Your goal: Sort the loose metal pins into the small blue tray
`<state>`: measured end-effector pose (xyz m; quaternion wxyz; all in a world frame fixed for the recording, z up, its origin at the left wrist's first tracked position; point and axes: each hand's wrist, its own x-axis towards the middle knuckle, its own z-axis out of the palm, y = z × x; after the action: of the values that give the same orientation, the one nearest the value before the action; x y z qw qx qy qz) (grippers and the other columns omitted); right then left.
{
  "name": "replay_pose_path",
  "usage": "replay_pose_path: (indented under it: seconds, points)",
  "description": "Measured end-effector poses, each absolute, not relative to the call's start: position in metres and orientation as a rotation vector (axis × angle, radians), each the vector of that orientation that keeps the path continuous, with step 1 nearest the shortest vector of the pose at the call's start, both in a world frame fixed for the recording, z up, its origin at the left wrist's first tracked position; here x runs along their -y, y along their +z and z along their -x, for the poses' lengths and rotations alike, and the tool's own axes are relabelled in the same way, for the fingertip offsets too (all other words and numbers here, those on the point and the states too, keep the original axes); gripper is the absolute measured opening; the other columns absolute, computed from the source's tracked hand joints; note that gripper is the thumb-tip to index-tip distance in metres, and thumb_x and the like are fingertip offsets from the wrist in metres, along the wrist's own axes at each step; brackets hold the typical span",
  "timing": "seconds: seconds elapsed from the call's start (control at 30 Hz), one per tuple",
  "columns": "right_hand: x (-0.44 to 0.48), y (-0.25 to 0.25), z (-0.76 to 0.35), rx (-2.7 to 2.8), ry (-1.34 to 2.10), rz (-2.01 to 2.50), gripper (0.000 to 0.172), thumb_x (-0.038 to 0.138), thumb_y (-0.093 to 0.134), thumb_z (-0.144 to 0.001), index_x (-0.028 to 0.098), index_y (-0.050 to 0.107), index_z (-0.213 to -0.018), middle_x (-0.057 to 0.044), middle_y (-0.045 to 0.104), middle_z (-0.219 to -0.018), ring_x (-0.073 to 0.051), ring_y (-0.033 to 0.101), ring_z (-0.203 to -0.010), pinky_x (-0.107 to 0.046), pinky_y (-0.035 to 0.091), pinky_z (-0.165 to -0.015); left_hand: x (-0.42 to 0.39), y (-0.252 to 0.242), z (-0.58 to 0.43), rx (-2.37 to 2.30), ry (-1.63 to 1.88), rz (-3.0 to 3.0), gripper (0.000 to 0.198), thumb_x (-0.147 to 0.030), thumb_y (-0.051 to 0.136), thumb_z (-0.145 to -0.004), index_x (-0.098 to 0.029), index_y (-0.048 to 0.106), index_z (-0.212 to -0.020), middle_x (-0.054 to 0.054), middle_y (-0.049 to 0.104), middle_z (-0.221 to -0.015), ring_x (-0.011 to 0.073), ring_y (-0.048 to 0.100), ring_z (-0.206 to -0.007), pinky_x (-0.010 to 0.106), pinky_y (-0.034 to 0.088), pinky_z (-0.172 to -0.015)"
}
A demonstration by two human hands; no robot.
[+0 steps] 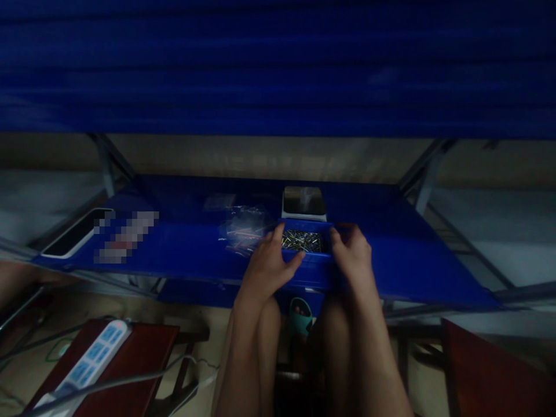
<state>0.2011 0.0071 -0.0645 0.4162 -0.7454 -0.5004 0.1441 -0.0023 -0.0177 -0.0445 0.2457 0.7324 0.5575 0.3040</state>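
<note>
A small blue bin stands on the blue tabletop in front of me, with many slim silver and brass-coloured metal pieces in it. They look like screws or pins, too small to tell which. My left hand grips the bin's left end, its thumb over the near rim. At the right end, my right hand holds the bin with thumb and fingers; part of those fingers is hidden. Left of the bin lies a clear plastic bag with thin pieces in it. Just behind stands a flat white-edged device with a dark top.
A phone-like slab and a blurred-out item lie on the table's left. A blue shelf or panel overhangs the back. Below left, a power strip with a cable rests on a wooden stool. Another wooden seat is at right.
</note>
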Motion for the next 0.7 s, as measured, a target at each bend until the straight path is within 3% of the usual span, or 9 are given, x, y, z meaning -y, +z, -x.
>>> replay_pose_path:
  seconds: [0.1,0.2,0.27,0.33,0.43,0.57,0.63,0.7]
  points:
    - [-0.001,-0.065,-0.201,1.311,0.370,1.866,0.060,0.058,0.048,-0.092,0.012,0.069,-0.124,-0.019,0.073,-0.107,-0.030,0.067,-0.094,-0.043,0.050,-0.087,0.018,-0.050,0.007,-1.475,0.809,-2.058,0.067,-0.038,0.077,-0.088,-0.017,0.047,-0.145,0.020,0.059,-0.146,0.0342,0.057,-0.137,0.051,0.045,-0.114]
    - [0.007,-0.064,-0.201,1.427,0.399,1.880,0.062,0.060,0.048,-0.093,0.013,0.069,-0.128,-0.020,0.074,-0.113,-0.031,0.069,-0.099,-0.043,0.050,-0.089,0.015,-0.049,0.016,-1.452,0.810,-2.070,0.030,-0.027,0.074,-0.089,-0.023,0.058,-0.115,0.009,0.068,-0.123,0.0268,0.066,-0.115,0.044,0.052,-0.103]
    - [0.012,-0.063,-0.200,1.477,0.394,1.898,0.059,0.057,0.049,-0.093,0.014,0.069,-0.128,-0.020,0.074,-0.112,-0.032,0.070,-0.098,-0.043,0.051,-0.087,0.013,-0.047,0.021,-1.463,0.807,-2.055,0.016,-0.025,0.073,-0.090,-0.025,0.058,-0.097,0.005,0.068,-0.113,0.0245,0.066,-0.106,0.042,0.054,-0.097]
    - [0.015,-0.060,-0.202,1.467,0.384,1.915,0.056,0.055,0.051,-0.093,0.015,0.070,-0.128,-0.018,0.075,-0.106,-0.031,0.070,-0.091,-0.043,0.051,-0.084,0.012,-0.045,0.026,-1.459,0.829,-2.033,0.018,-0.024,0.076,-0.088,-0.025,0.058,-0.088,0.006,0.067,-0.116,0.0249,0.066,-0.110,0.042,0.053,-0.097]
    - [0.020,-0.056,-0.205,1.401,0.423,1.893,0.055,0.054,0.055,-0.092,0.016,0.070,-0.129,-0.014,0.076,-0.095,-0.026,0.068,-0.073,-0.040,0.052,-0.074,0.013,-0.040,0.033,-1.429,0.894,-2.005,0.022,-0.022,0.082,-0.083,-0.024,0.061,-0.084,0.008,0.065,-0.135,0.0282,0.059,-0.133,0.047,0.046,-0.111]
    - [0.025,-0.054,-0.210,1.345,0.618,1.785,0.057,0.058,0.055,-0.092,0.020,0.067,-0.133,-0.010,0.077,-0.099,-0.017,0.058,-0.051,-0.035,0.050,-0.058,0.018,-0.032,0.040,-1.377,0.910,-1.938,0.023,-0.023,0.085,-0.079,-0.024,0.063,-0.079,0.010,0.065,-0.143,0.0287,0.055,-0.141,0.049,0.040,-0.118]
    - [0.026,-0.054,-0.210,1.383,0.607,1.752,0.056,0.059,0.055,-0.092,0.021,0.070,-0.131,-0.011,0.077,-0.106,-0.021,0.066,-0.064,-0.037,0.054,-0.066,0.020,-0.028,0.042,-1.363,0.893,-1.907,0.023,-0.022,0.085,-0.078,-0.024,0.062,-0.077,0.010,0.067,-0.141,0.0280,0.057,-0.139,0.048,0.041,-0.118]
    - [0.026,-0.052,-0.208,1.442,0.541,1.715,0.056,0.060,0.057,-0.091,0.020,0.073,-0.127,-0.014,0.076,-0.116,-0.028,0.072,-0.091,-0.043,0.056,-0.082,0.021,-0.025,0.043,-1.345,0.874,-1.900,0.023,-0.023,0.084,-0.079,-0.025,0.061,-0.077,0.010,0.071,-0.135,0.0278,0.059,-0.137,0.048,0.041,-0.117]
